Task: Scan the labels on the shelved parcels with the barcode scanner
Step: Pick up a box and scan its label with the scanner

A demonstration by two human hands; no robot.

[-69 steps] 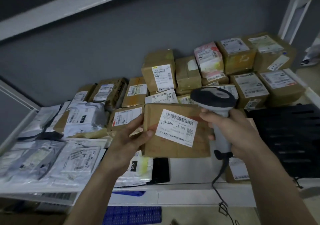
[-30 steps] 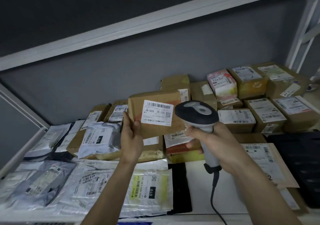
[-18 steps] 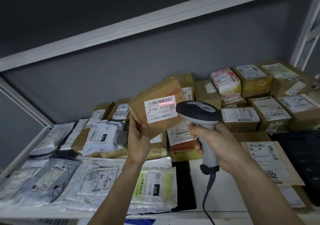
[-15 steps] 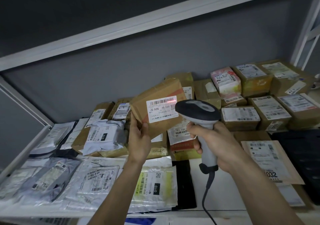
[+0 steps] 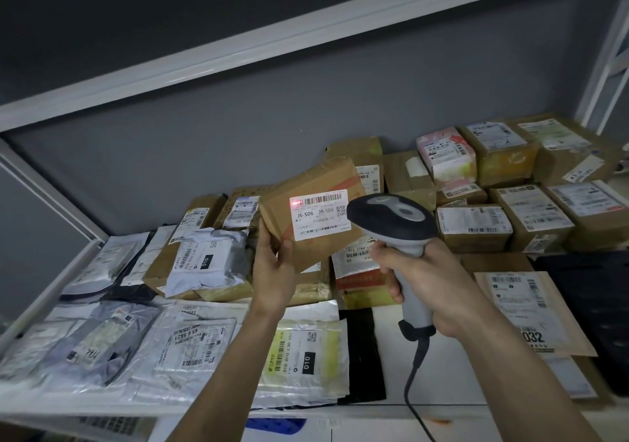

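Cardboard parcel (image 5: 308,205): brown, held tilted above the shelf (image 5: 452,378) pile, left of centre; I see its white label (image 5: 320,214) reading J6-S06, a red glow at the top-left corner.
Left hand (image 5: 274,274): my fingers and thumb grip the parcel's lower left corner.
Right hand (image 5: 432,283): curled tight round the barcode scanner (image 5: 396,223) handle; head just right of the label, cord hanging over the near edge.
Open room: bare white patch near centre, between the black bag (image 5: 360,349) and the kraft envelope (image 5: 526,309).
Edges: boxes fill the far right; poly mailers (image 5: 190,343) overlap the near left edge.
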